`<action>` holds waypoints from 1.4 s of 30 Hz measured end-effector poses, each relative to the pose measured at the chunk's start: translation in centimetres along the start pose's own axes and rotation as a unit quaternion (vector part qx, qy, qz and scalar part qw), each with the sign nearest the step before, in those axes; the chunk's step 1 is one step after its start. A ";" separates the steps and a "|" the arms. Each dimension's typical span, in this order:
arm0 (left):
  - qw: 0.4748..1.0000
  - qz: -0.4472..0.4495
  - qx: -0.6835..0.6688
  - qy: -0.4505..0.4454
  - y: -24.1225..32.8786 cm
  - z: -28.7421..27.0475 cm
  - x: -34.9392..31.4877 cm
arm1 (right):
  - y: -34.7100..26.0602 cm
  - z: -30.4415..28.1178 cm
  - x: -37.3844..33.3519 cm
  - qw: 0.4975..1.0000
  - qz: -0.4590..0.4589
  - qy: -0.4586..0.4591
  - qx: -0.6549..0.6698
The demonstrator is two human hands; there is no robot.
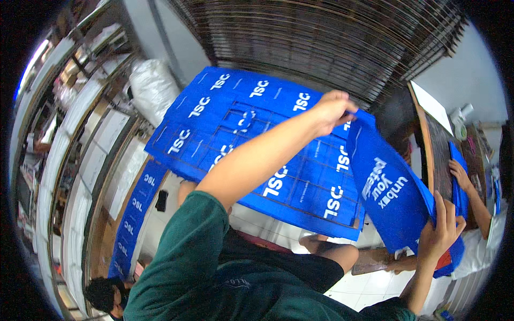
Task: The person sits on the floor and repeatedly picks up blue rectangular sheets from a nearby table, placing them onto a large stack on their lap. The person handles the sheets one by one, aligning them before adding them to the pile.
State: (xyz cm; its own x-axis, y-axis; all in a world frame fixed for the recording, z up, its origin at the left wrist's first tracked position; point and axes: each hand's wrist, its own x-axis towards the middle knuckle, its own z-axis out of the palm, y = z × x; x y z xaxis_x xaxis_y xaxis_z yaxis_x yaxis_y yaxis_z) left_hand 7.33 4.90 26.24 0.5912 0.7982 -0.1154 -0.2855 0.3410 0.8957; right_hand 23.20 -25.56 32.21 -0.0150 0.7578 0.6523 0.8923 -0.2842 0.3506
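Note:
Between my two hands hangs a blue fabric piece with white print, lifted and slanting. The fingers of my left hand are closed on its upper edge, at the right end of the table. Further right and nearer, my right hand grips its lower right side, with the fingers wrapped partly out of sight. Under my left forearm lies a wide blue printed fabric sheet, crossed by thin dark lines in a grid. It covers the tabletop, and the lifted piece hangs beside its right edge.
A dark slatted rack stands behind the table. White bundles fill shelves at left, near a plastic bag and a blue printed strip. At right, a co-worker's hand touches blue fabric by a wooden bench. Another person is lower left.

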 end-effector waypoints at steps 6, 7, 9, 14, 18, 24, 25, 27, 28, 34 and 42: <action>0.986 0.165 -0.034 -0.006 11.3 0.9 -3.2 | -5.9 5.8 -3.0 0.895 0.232 -0.003 0.381; 0.980 0.198 -0.027 -0.009 12.8 1.6 -3.7 | -8.0 7.3 -3.3 0.867 0.284 0.019 0.408; 0.969 0.244 -0.007 -0.029 15.5 2.5 -4.4 | -12.8 8.6 -2.1 0.783 0.315 0.038 0.535; 0.907 0.407 -0.016 -0.103 22.2 1.1 -10.4 | -22.3 15.7 1.3 0.624 0.223 -0.287 0.692; 0.930 0.365 -0.019 -0.046 25.4 -2.4 -10.0 | -27.9 16.4 5.2 0.657 0.165 -0.191 0.710; 0.904 0.428 -0.004 0.016 29.1 -8.9 -10.0 | -32.1 17.3 7.9 0.597 0.128 -0.164 0.775; 0.905 0.425 0.001 0.025 29.4 -10.3 -10.0 | -32.8 16.6 7.9 0.599 0.171 -0.161 0.766; 0.923 0.383 0.025 0.039 30.1 -13.6 -9.8 | -32.2 16.6 7.1 0.615 0.188 -0.155 0.750; 0.930 0.362 0.041 0.048 30.5 -15.6 -10.0 | -31.7 16.8 6.8 0.620 0.195 -0.151 0.744; 0.962 0.247 0.021 0.115 24.2 -29.5 -7.7 | -23.9 17.4 4.0 0.615 0.188 -0.141 0.752; 0.950 0.189 0.078 0.237 18.0 -33.5 -6.8 | -18.7 22.3 9.8 0.852 0.083 -0.060 0.513</action>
State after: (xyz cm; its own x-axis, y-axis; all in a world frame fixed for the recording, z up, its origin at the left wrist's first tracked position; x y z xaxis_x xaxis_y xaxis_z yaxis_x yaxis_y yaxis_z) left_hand -27.10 22.28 28.70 0.0518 0.9955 0.0793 -0.2724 -0.0623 0.9602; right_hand 16.42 0.27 17.07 0.1411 0.8297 0.5401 0.8033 0.2229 -0.5523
